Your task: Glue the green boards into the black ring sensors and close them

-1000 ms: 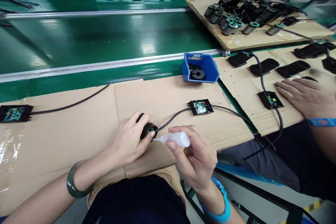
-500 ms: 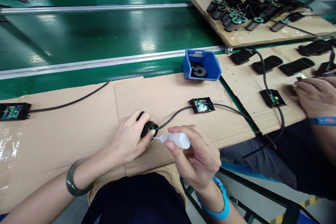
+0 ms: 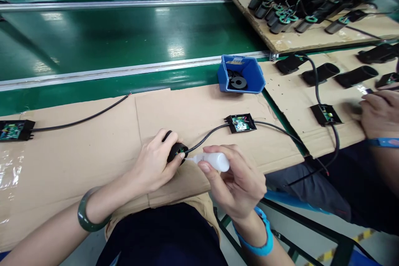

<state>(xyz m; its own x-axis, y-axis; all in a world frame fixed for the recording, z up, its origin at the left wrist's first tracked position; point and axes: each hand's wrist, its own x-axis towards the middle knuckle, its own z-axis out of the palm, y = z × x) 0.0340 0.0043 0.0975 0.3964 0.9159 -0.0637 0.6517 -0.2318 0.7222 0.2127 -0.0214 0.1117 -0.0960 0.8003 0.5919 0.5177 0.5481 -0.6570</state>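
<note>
Wrapped round a black cylindrical housing (image 3: 177,151), my left hand (image 3: 156,158) keeps it on the cardboard, its open end facing right. Green and wiring show inside that end. A black cable (image 3: 205,136) leads from it to a small black box with a circuit board (image 3: 241,123). Between the thumb and fingers of my right hand (image 3: 238,181) lies a small white squeeze bottle (image 3: 215,161), tilted nearly level. Its thin nozzle points left at the rim of the housing, close to my left thumb. Whether the tip touches cannot be made out.
A blue bin (image 3: 241,75) with black rings stands behind the circuit box. Another cabled circuit box (image 3: 14,130) lies at far left. At right are black tubes (image 3: 357,77) and a co-worker's hand (image 3: 382,114). A cardboard sheet (image 3: 280,43) behind bears several motor-like cylinders.
My right hand and the bottle have shifted slightly right and up. My left hand still grips the housing. The co-worker's hand has moved a little right; the view has tilted slightly.
</note>
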